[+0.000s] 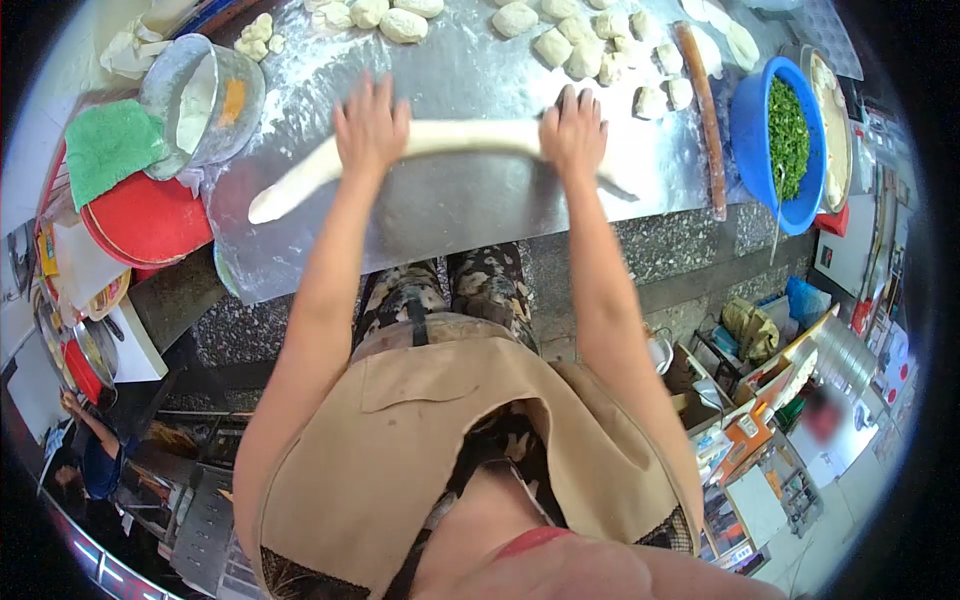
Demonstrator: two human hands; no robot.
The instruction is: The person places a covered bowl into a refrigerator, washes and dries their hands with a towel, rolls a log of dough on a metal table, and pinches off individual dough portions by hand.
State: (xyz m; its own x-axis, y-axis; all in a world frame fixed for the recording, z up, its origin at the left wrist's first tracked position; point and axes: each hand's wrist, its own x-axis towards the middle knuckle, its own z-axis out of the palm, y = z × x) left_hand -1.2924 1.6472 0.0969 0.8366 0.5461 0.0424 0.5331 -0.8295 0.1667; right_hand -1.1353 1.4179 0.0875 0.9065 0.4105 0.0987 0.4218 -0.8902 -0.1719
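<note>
A long rope of pale dough (472,136) lies across the floured metal worktop (465,202), parallel to its near edge. My left hand (370,131) rests palm down on the rope's left part, fingers pointing away from me. Beyond that hand the rope bends towards me and ends in a rounded tip. On the right part lies my right hand (575,135), also palm down and somewhat blurred. Neither hand is closed round the dough. Several small dough pieces (585,58) sit past my right hand, and larger dough lumps (403,26) lie at the far side.
A wooden rolling pin (703,120) lies at the right, beside a blue basin (816,150) of chopped greens (787,139) with a spoon. At the left stand a metal pot (244,105) holding flour, a green cloth (112,146) and a red lid (161,225). Another person (101,457) is at far left.
</note>
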